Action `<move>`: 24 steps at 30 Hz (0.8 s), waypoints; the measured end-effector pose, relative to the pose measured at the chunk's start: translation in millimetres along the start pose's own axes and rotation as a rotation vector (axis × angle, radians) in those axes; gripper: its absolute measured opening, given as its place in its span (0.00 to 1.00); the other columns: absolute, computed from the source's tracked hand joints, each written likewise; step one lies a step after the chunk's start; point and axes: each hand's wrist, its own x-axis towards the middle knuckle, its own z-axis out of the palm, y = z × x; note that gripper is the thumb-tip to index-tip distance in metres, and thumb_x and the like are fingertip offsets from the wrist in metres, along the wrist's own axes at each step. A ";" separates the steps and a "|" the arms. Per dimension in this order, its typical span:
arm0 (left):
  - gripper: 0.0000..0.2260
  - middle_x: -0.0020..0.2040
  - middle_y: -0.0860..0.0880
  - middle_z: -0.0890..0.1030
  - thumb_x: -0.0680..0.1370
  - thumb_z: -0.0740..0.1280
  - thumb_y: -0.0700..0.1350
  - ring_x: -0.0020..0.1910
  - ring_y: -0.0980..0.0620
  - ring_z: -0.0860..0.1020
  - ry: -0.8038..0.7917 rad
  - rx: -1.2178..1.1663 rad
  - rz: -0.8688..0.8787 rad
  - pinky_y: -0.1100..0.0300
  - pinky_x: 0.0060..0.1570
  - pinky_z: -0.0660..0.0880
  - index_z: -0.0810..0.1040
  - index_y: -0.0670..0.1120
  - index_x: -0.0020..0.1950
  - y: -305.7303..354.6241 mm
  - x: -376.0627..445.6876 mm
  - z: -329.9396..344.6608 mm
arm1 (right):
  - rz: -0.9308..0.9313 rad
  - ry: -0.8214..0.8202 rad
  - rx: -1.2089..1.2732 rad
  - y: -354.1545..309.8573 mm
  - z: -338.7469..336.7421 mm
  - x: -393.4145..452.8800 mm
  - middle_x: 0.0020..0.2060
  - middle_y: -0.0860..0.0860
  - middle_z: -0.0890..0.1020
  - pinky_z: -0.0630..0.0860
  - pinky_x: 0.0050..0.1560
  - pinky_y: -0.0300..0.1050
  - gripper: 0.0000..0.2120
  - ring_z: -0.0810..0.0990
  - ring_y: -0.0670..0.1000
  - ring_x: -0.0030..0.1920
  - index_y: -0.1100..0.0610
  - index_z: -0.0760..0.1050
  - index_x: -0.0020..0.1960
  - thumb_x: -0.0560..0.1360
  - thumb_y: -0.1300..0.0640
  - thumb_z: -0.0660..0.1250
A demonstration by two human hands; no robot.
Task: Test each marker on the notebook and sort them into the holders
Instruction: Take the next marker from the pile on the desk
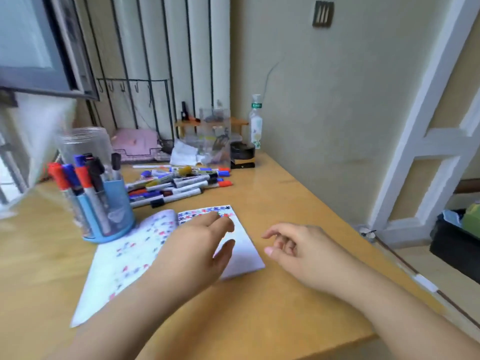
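Observation:
An open notebook (pixel 130 255) lies on the wooden desk (pixel 272 198), its pages dotted with red, blue and black test marks. My left hand (pixel 197 245) hovers over the right page, fingers loosely spread and holding nothing. My right hand (pixel 298 248) floats just right of the notebook, fingers loosely curled, empty. A blue holder (pixel 109 214) at the left holds several red, blue and black capped markers. A pile of loose markers (pixel 179 183) lies behind the notebook.
A clear plastic jar (pixel 83 144) stands behind the blue holder. Clear containers (pixel 215 133), a pink tray (pixel 135 144), a black tape dispenser (pixel 242 155) and a bottle (pixel 255 120) crowd the back. The desk's right edge (pixel 363 242) runs beside a white frame.

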 end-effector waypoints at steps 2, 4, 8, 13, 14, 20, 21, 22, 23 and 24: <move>0.07 0.38 0.53 0.78 0.69 0.64 0.48 0.32 0.51 0.78 0.001 0.031 -0.056 0.61 0.26 0.72 0.77 0.48 0.44 -29.5 -2.0 -7.9 | -0.047 -0.056 -0.014 -11.0 20.0 32.7 0.36 0.43 0.76 0.69 0.39 0.34 0.08 0.71 0.42 0.33 0.48 0.76 0.55 0.76 0.53 0.65; 0.06 0.37 0.52 0.78 0.68 0.65 0.47 0.32 0.49 0.78 0.002 0.058 -0.099 0.59 0.25 0.71 0.77 0.47 0.43 -54.1 -1.2 -13.4 | -0.084 -0.082 -0.050 -18.9 38.5 63.2 0.35 0.41 0.75 0.68 0.38 0.31 0.09 0.72 0.41 0.34 0.48 0.76 0.56 0.76 0.52 0.65; 0.07 0.44 0.48 0.79 0.74 0.64 0.45 0.43 0.45 0.77 0.013 0.031 -0.228 0.56 0.36 0.72 0.77 0.45 0.49 -94.9 1.9 -6.6 | -0.135 -0.112 -0.117 -24.0 68.8 117.8 0.37 0.43 0.75 0.66 0.36 0.33 0.10 0.71 0.40 0.34 0.51 0.77 0.56 0.76 0.53 0.64; 0.10 0.42 0.49 0.78 0.71 0.62 0.47 0.42 0.46 0.77 0.075 -0.005 -0.297 0.54 0.34 0.75 0.78 0.45 0.47 -128.8 0.0 17.1 | -0.162 -0.082 -0.232 -16.9 92.0 167.1 0.44 0.46 0.77 0.66 0.41 0.38 0.11 0.70 0.42 0.37 0.53 0.77 0.57 0.76 0.55 0.64; 0.09 0.41 0.50 0.77 0.70 0.62 0.46 0.40 0.46 0.77 0.092 -0.007 -0.296 0.55 0.32 0.75 0.78 0.45 0.46 -132.8 -1.2 19.8 | -0.160 -0.073 -0.249 -15.2 96.0 174.3 0.46 0.46 0.77 0.68 0.43 0.39 0.11 0.70 0.43 0.39 0.54 0.76 0.58 0.76 0.55 0.64; 0.10 0.40 0.49 0.77 0.71 0.60 0.48 0.38 0.46 0.77 0.118 0.032 -0.321 0.52 0.32 0.76 0.77 0.45 0.44 -149.1 -7.3 27.5 | -0.227 -0.046 -0.328 -13.1 125.2 221.8 0.56 0.49 0.74 0.70 0.56 0.43 0.16 0.71 0.49 0.57 0.53 0.73 0.64 0.77 0.56 0.64; 0.11 0.39 0.49 0.77 0.72 0.58 0.49 0.38 0.46 0.77 0.119 0.041 -0.330 0.52 0.31 0.76 0.77 0.45 0.44 -149.6 -7.3 29.1 | -0.245 -0.056 -0.334 -15.4 131.1 229.4 0.59 0.49 0.73 0.69 0.59 0.44 0.17 0.70 0.49 0.61 0.52 0.72 0.65 0.77 0.56 0.64; 0.12 0.39 0.49 0.76 0.72 0.56 0.50 0.37 0.46 0.76 0.117 0.044 -0.336 0.53 0.30 0.75 0.76 0.45 0.44 -149.2 -7.0 30.5 | -0.267 -0.073 -0.339 -18.6 136.8 236.4 0.60 0.48 0.72 0.68 0.62 0.45 0.17 0.68 0.50 0.63 0.51 0.71 0.66 0.77 0.57 0.63; 0.13 0.38 0.49 0.76 0.71 0.55 0.50 0.36 0.46 0.76 0.117 0.039 -0.335 0.53 0.28 0.75 0.76 0.46 0.43 -148.6 -6.6 32.1 | -0.298 -0.087 -0.345 -22.5 141.9 242.4 0.61 0.48 0.72 0.66 0.63 0.45 0.17 0.67 0.50 0.64 0.50 0.71 0.67 0.78 0.58 0.63; 0.13 0.37 0.50 0.75 0.70 0.54 0.51 0.35 0.46 0.76 0.121 0.037 -0.333 0.55 0.26 0.73 0.75 0.46 0.42 -147.9 -6.5 33.5 | -0.332 -0.095 -0.362 -26.1 147.2 248.1 0.60 0.48 0.72 0.66 0.63 0.45 0.17 0.66 0.50 0.64 0.50 0.71 0.66 0.78 0.58 0.62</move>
